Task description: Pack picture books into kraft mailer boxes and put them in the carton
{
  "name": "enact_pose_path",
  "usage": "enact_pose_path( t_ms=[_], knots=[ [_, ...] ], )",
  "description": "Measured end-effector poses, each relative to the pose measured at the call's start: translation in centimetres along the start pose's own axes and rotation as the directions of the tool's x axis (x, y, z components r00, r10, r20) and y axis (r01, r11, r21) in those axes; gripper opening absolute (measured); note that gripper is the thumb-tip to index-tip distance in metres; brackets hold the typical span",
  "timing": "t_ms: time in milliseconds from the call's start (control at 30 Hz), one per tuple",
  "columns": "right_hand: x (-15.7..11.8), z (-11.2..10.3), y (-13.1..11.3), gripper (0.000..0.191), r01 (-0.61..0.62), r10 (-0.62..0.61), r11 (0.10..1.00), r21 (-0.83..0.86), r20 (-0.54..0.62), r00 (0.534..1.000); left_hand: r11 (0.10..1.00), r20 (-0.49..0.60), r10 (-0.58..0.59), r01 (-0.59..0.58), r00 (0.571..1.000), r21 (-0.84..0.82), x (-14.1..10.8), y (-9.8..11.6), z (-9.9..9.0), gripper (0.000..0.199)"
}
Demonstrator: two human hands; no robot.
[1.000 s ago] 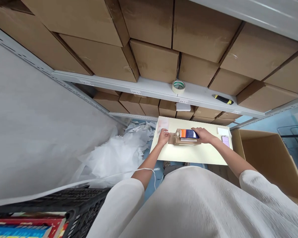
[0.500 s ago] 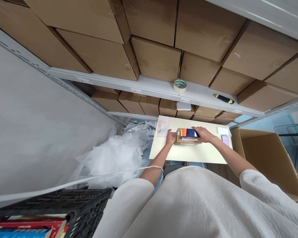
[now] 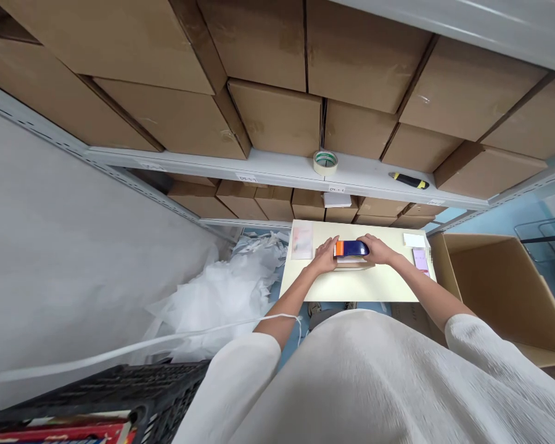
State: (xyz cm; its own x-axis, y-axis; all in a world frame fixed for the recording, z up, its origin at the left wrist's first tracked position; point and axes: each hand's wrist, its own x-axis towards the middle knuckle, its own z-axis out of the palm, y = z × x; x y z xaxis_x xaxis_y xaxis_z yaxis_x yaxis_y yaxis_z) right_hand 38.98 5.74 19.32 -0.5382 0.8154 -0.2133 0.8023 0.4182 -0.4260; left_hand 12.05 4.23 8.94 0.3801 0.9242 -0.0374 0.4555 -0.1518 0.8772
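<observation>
A small cardboard box (image 3: pixel 354 266) lies on the pale yellow table (image 3: pixel 305 287), partly covered by my hands. On top of it sits a dark blue and orange tape dispenser (image 3: pixel 353 248). My right hand (image 3: pixel 374 248) is closed round the dispenser's right end. My left hand (image 3: pixel 325 255) lies against the box's left end, its fingertips beside the orange end of the dispenser. Its fingers are bent over the box edge.
A phone (image 3: pixel 420 260) and a white card (image 3: pixel 413 240) lie at the table's right, a printed sheet (image 3: pixel 302 240) at its left. A tape roll (image 3: pixel 325 163) and a cutter (image 3: pixel 409 180) rest on the shelf. A large open carton (image 3: pixel 504 290) stands right.
My left hand has moved up and right over the box's left end, closer to the dispenser. The dispenser and my right hand have hardly moved; the camera view has shifted slightly.
</observation>
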Motion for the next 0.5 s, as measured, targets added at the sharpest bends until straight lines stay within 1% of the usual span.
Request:
enact_pose_path(
  t_ms=[33,100,200,367,500],
  knots=[
    [0.0,0.1,0.0,0.059,0.005,-0.005,0.999,0.034,-0.012,1.000,0.999,0.042,-0.002,0.000,0.999,0.035,0.1,0.1,-0.2,0.105],
    [-0.1,0.1,-0.1,0.060,0.006,-0.005,0.997,0.075,-0.009,1.000,0.996,0.092,-0.012,0.004,0.996,0.085,0.1,0.1,-0.5,0.115],
    [-0.1,-0.4,-0.4,0.057,-0.019,0.018,0.999,0.029,0.039,0.999,0.992,0.127,-0.034,0.018,0.991,0.127,0.0,-0.1,-1.0,0.123],
    [-0.2,-1.3,-0.5,0.046,-0.015,0.025,0.997,-0.081,0.116,0.993,0.980,0.138,-0.067,0.040,0.988,0.193,0.2,0.0,-1.4,0.122],
    [-0.6,-1.7,-0.1,0.041,-0.004,0.021,0.994,-0.112,0.147,0.989,0.954,0.192,-0.108,0.047,0.975,0.298,0.1,0.6,-1.6,0.118]
  ],
)
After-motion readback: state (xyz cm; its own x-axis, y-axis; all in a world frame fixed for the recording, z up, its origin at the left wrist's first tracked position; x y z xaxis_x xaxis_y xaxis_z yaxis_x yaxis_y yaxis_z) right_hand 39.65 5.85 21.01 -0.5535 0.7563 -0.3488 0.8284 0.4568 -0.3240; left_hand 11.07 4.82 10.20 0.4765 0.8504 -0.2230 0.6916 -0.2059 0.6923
